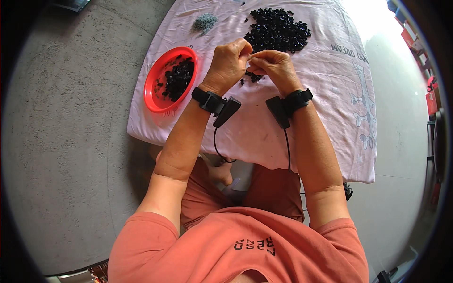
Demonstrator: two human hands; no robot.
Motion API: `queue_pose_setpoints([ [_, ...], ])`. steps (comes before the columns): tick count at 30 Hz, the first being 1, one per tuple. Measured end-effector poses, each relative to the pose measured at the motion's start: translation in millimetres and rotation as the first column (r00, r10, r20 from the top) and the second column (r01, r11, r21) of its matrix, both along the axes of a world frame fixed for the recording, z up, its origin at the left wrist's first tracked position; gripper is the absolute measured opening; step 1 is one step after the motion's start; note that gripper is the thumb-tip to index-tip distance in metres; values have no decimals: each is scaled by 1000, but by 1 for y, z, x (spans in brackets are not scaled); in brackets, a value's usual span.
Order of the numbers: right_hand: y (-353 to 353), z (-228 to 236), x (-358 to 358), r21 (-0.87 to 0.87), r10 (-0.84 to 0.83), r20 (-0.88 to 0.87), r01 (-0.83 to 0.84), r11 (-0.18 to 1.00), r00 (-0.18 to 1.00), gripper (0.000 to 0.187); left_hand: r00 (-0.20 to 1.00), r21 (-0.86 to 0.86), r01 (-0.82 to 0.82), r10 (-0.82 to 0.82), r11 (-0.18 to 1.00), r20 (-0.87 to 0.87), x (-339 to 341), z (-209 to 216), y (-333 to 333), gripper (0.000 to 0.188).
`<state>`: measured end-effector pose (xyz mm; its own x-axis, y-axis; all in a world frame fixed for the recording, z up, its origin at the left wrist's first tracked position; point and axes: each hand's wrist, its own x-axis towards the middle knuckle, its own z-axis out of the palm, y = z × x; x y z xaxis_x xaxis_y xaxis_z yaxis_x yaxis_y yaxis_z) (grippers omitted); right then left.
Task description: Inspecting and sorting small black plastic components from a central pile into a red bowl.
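Note:
My left hand (228,63) and my right hand (273,67) meet above the middle of the cloth-covered table, fingertips pinched close together. Whatever they pinch is too small to make out. Just past them lies a big heap of small black pieces (278,30), shiny and blocky. A few more black pieces (255,76) lie on the cloth under my hands, partly hidden by them. Left of my left hand stands a round red plastic bowl (148,89) with a loose pile of dark pieces (179,79) inside.
A pinkish printed cloth (325,89) covers the table. Toward its far left lies a small pile of thin grey-blue bits (205,22). Each wrist wears a black strap with a device (228,111) and a hanging cable. Grey floor (75,118) surrounds the table; red items stand at the far right.

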<state>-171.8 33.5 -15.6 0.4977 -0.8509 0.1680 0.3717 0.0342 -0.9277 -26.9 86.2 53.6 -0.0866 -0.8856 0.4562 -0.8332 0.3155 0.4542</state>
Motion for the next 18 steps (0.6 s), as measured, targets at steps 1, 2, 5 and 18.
queue_pose_setpoints([
  [1, -1, -1, 0, -18, -9, -15, 8, 1000, 1000, 13, 1000, -4, 5, -4, 1000, 13, 0, 0, -1, 8],
  [2, -2, -2, -1, -36, -17, -30, 16, 999, 999, 13, 1000, -9, 9, -9, 1000, 25, -1, 0, -2, 8],
  [5, -6, -5, -4, -73, -43, -58, 39, 997, 997, 13, 998, -23, 47, -46, 999, 34, -6, -1, -6, 5],
  [18, -13, -5, -10, 119, -172, 122, 157, 980, 977, 18, 991, 147, -85, 68, 985, 118, 0, -37, 1, 14],
])
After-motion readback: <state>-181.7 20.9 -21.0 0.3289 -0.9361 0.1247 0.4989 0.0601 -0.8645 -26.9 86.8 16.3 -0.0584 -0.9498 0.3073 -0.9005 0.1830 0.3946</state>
